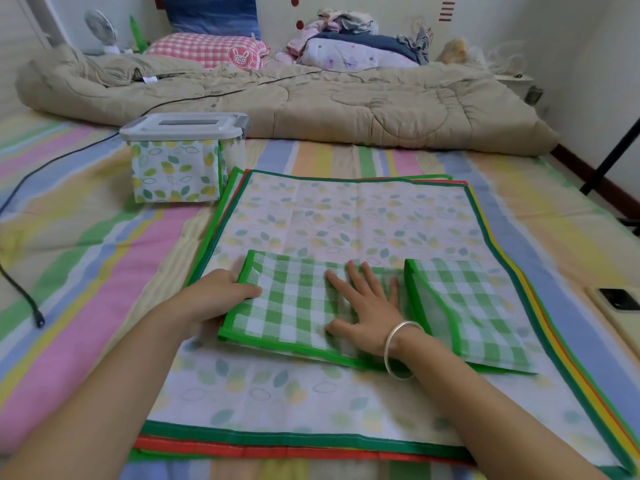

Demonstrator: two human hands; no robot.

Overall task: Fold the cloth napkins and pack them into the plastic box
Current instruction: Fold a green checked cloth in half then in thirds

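On the bed (86, 237), I saw a stack (346, 216) of unfolded napkins lying flat in the middle, the top one white with a leaf print and red and green hems showing beneath it. A green checked napkin (294, 299) lay on the stack's near half, already folded into a narrow band, with its right end doubled over.

My left hand (221, 292) pinched the band's left end, thumb on top and fingers tucked beneath. My right hand (367, 313) lay flat on the band's middle, fingers spread wide and holding nothing, pressing the cloth down.

The box (180, 168) stood near the bed's far left, just beyond the stack's far left corner. Its lid (187, 124) was on, and leaf-print cloth showed through the clear wall, so I judged at least one napkin was packed.

I judged the task early: the checked napkin was half folded, the stack remained untouched, and the box needed opening. A phone (620, 306) lay at the bed's right edge.
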